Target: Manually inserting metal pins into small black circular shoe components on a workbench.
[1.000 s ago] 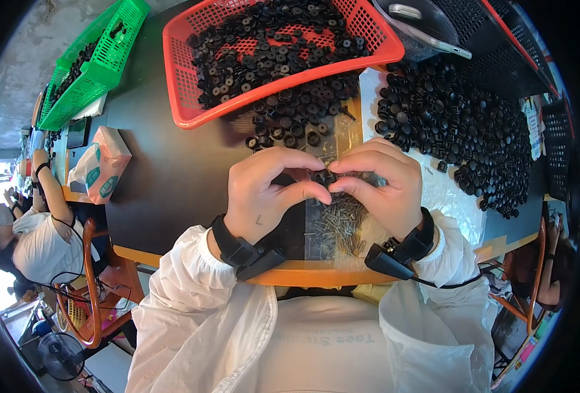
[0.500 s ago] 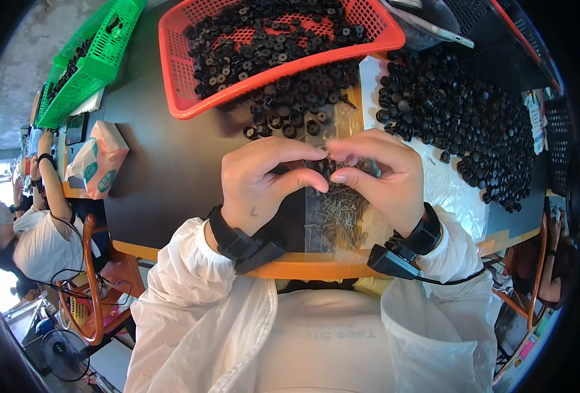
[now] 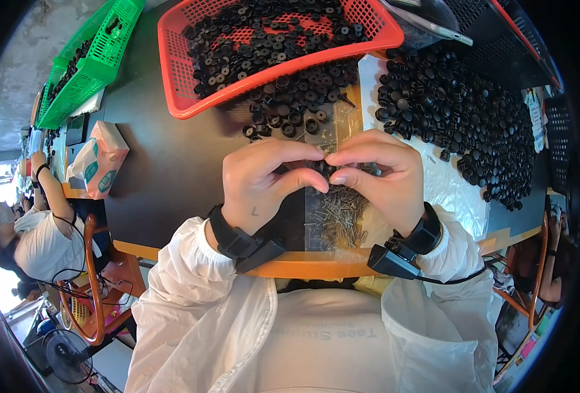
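Over the near middle of the table, my left hand [image 3: 257, 173] pinches a small black plastic part [image 3: 327, 168], mostly hidden behind the fingertips. My right hand [image 3: 391, 177] meets it from the other side, thumb and forefinger brought together at the same part. Whatever sits in the right fingertips is too small to make out. Just below both hands lies a pile of thin metal screws [image 3: 339, 219]. Beyond them, loose round black parts [image 3: 287, 121] are scattered in front of a red basket [image 3: 172, 72] holding many more.
At right, a large heap of black caps [image 3: 460, 118] spreads over a white plastic sheet [image 3: 450, 190]. A tissue pack [image 3: 112, 164] and a green basket [image 3: 110, 62] stand at left. A co-worker [image 3: 47, 245] sits beyond the table's left edge.
My right fingertips, blurred and slightly raised before, have come down and closed in against the black part. My left hand has barely moved. The co-worker's arm at left has shifted.
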Tool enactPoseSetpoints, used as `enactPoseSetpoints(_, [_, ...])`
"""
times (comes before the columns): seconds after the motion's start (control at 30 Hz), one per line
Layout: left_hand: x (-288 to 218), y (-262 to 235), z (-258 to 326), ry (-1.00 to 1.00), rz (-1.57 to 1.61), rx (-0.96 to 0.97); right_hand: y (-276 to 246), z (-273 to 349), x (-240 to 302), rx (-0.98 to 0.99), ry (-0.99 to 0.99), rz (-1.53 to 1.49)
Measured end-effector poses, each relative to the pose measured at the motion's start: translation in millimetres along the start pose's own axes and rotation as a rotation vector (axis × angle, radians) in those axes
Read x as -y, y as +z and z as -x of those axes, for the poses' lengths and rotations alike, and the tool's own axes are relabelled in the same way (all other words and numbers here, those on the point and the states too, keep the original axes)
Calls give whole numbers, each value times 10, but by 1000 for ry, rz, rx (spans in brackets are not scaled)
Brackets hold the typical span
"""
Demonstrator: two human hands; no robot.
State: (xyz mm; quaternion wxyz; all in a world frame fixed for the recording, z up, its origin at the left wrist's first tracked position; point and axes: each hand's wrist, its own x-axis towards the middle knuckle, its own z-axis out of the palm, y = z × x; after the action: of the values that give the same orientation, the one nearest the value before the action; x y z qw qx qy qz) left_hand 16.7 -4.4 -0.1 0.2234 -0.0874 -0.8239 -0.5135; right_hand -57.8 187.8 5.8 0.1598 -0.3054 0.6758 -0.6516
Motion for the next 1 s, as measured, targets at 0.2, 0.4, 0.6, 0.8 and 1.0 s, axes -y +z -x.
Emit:
enactPoseSetpoints(0.2, [40,-19,-17,38,0,77,43,-2,-36,-15,58,-72])
enactPoseSetpoints(0.4, [98,-22,-35,166,-65,-25,-35,-43,0,202,11,51])
enactPoseSetpoints(0.6, [93,-38,-61,234,-80,69,-86,-51,-81,259,-63,33])
enactPoseSetpoints(0.8, [111,-50,-91,347,-169,123,-87,-52,-69,304,-70,18])
enactPoseSetpoints(1.0, [84,-21,-71,351,-170,116,-107,-88,-57,402,-122,117])
